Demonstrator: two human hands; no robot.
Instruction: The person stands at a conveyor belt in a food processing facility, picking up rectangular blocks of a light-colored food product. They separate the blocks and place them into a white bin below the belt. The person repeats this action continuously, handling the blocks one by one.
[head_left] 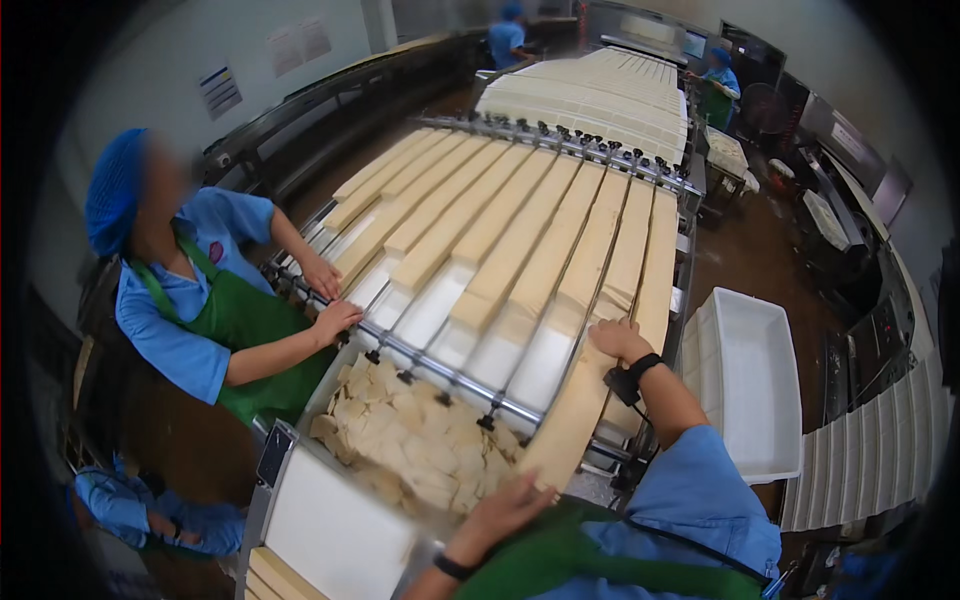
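A long pale stack of dough sheets slants between my two hands, beyond the near rail of the conveyor. My right hand, with a dark band and a small black device at the wrist, grips its far end. At the near end, my left hand is slightly blurred, its fingers against the bottom of the stack. More long dough stacks lie side by side on the white conveyor belt, parted by thin guide rods. Below the rail, a bin holds a heap of loose dough scraps.
A co-worker in blue and green stands at left, hands on the rail. A white plastic tub stands at right, beside a ridged pale sheet. At lower left is a white board with dough strips near it. Other people work farther back.
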